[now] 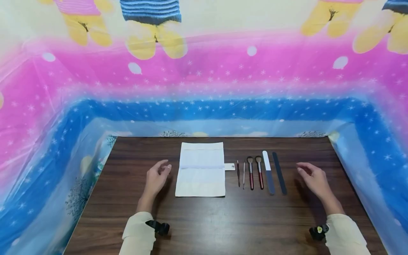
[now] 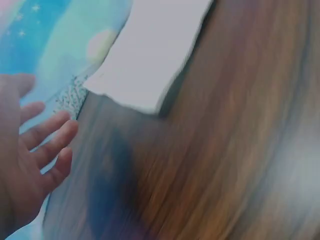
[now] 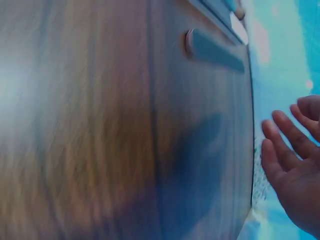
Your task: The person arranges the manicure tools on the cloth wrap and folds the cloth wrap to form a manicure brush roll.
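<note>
My left hand [image 1: 156, 180] hovers over the table just left of a flat white fabric case [image 1: 200, 182], its fingers relaxed and holding nothing. The case lies unfolded, with a small snap tab [image 1: 229, 166] on its right side. In the left wrist view that hand [image 2: 37, 155] shows loosely spread fingers. At the right, my right hand [image 1: 313, 177] is also empty and relaxed, nearest to a dark nail file [image 1: 279, 173]. Beside that file lies a white-and-grey one [image 1: 268, 173]. Two red-handled makeup brushes [image 1: 250, 173] and two thin slender tools [image 1: 238, 173] complete the row.
The dark wooden table [image 1: 204, 226] is bordered at the back and sides by a printed pink and blue cloth [image 1: 204, 109]. Each forearm wears a small black camera [image 1: 162, 227] on a strap, over cream sleeves.
</note>
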A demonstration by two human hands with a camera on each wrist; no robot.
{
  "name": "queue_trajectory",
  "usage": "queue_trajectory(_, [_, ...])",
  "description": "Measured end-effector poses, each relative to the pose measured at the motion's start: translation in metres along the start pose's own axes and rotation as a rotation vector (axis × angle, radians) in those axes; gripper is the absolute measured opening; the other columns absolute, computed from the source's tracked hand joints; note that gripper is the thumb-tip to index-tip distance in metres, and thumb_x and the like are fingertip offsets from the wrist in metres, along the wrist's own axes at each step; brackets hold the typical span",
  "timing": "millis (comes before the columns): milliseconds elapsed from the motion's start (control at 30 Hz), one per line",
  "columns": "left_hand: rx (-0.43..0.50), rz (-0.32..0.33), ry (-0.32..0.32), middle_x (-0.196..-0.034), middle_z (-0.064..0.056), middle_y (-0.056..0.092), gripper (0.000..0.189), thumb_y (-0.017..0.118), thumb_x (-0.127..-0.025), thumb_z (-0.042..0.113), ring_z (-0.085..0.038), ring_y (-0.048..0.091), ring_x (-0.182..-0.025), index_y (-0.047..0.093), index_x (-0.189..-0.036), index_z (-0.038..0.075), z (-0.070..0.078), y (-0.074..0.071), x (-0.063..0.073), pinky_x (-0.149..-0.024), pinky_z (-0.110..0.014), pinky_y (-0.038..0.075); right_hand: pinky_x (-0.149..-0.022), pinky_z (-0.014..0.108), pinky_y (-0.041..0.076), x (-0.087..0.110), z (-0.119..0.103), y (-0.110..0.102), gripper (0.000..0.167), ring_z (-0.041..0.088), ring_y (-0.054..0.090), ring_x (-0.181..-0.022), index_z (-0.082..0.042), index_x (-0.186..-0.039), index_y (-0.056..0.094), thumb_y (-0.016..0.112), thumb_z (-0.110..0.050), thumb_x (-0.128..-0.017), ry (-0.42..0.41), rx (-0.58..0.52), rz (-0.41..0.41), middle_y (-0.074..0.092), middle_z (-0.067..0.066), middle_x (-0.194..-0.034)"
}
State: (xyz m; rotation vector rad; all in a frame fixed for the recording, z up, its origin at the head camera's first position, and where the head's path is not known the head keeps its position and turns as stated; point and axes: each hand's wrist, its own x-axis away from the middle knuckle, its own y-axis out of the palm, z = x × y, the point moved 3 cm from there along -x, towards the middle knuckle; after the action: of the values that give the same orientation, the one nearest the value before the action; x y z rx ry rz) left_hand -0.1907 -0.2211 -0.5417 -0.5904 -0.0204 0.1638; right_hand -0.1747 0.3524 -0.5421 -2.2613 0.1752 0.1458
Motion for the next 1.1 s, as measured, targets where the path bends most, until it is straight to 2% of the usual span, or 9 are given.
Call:
queue_trajectory(67, [0.077,-0.004,-0.042,-0.095,-0.022,0.074,0.034,0.063,-0.100,0.021,-0.024,0.065,-0.071,0.066,-0.129,0.002,0.000,0.008,-0.002,-0.064,-0.025,0.049,-0.077,0.016,0.043,-0.002,-0.005,0.005,0.031,-0.002,0.057,-0.101,-0.002,-0.127,0.067,0.054,-0.021,-0.105,0.021,-0.014,-0.040,0.069,0.025,-0.124])
queue_trajectory(133, [0.143,-0.012,-0.076,-0.083,-0.023,0.070,0.031,0.064,-0.100,0.018,-0.020,0.060,-0.062,0.068,-0.125,0.001,-0.001,0.015,-0.005,-0.056,-0.022,0.043,-0.082,0.026,0.047,-0.006,-0.009,0.011,0.033,0.018,0.064,-0.107,-0.001,-0.129,0.065,0.053,-0.022,-0.106,0.033,-0.026,-0.075,0.068,0.025,-0.127])
queue_trajectory(267, [0.245,-0.011,-0.116,-0.067,-0.012,0.060,0.027,0.064,-0.099,0.015,-0.014,0.052,-0.059,0.070,-0.121,0.000,0.000,0.027,-0.014,-0.053,-0.021,0.038,-0.090,0.049,0.050,-0.014,-0.013,0.023,0.035,0.043,0.061,-0.117,0.002,-0.132,0.062,0.051,-0.019,-0.107,0.063,-0.057,-0.130,0.064,0.029,-0.131])
queue_trajectory(433, [0.345,-0.053,-0.186,-0.059,0.005,0.049,0.030,0.060,-0.101,0.018,-0.007,0.040,-0.049,0.068,-0.123,-0.001,-0.002,0.038,-0.023,-0.047,-0.020,0.032,-0.094,0.058,0.049,-0.022,-0.013,0.034,0.035,0.046,0.061,-0.116,0.006,-0.131,0.060,0.054,-0.015,-0.104,0.118,-0.037,-0.157,0.063,0.032,-0.129])
queue_trajectory(633, [0.361,-0.088,-0.278,-0.053,0.008,0.042,0.030,0.058,-0.101,0.018,-0.004,0.028,-0.039,0.068,-0.123,0.000,-0.011,0.047,-0.025,-0.041,-0.021,0.026,-0.076,0.043,0.054,-0.026,-0.009,0.046,0.038,0.033,0.066,-0.091,0.007,-0.127,0.062,0.060,-0.020,-0.100,0.235,0.022,-0.223,0.068,0.029,-0.115])
queue_trajectory(700, [0.309,-0.083,-0.250,-0.061,0.003,0.058,0.029,0.059,-0.100,0.016,0.000,0.038,-0.046,0.070,-0.121,-0.002,-0.013,0.049,-0.027,-0.047,-0.019,0.033,-0.075,0.041,0.054,-0.026,-0.007,0.048,0.039,0.031,0.065,-0.088,0.007,-0.125,0.063,0.062,-0.022,-0.099,0.278,0.045,-0.241,0.069,0.028,-0.111])
queue_trajectory(800, [0.221,-0.077,-0.208,-0.093,-0.011,0.076,0.029,0.062,-0.098,0.015,-0.002,0.055,-0.068,0.072,-0.119,-0.002,-0.014,0.053,-0.029,-0.064,-0.018,0.044,-0.073,0.041,0.052,-0.025,-0.006,0.049,0.040,0.030,0.063,-0.087,0.007,-0.120,0.066,0.067,-0.026,-0.097,0.335,0.081,-0.256,0.070,0.025,-0.106])
queue_trajectory(900, [0.151,-0.083,-0.192,-0.121,-0.019,0.073,0.029,0.063,-0.098,0.016,-0.014,0.065,-0.096,0.072,-0.119,-0.001,-0.016,0.055,-0.032,-0.084,-0.025,0.049,-0.071,0.039,0.050,-0.025,-0.008,0.050,0.040,0.029,0.061,-0.084,0.006,-0.115,0.067,0.071,-0.028,-0.094,0.370,0.100,-0.267,0.069,0.022,-0.100])
queue_trajectory(1100, [0.098,-0.145,-0.192,-0.131,-0.022,0.068,0.032,0.062,-0.100,0.018,-0.033,0.063,-0.123,0.070,-0.124,0.000,-0.019,0.056,-0.036,-0.105,-0.046,0.048,-0.072,0.039,0.048,-0.027,-0.015,0.053,0.038,0.029,0.058,-0.085,0.004,-0.109,0.069,0.074,-0.028,-0.091,0.399,0.118,-0.279,0.068,0.019,-0.097])
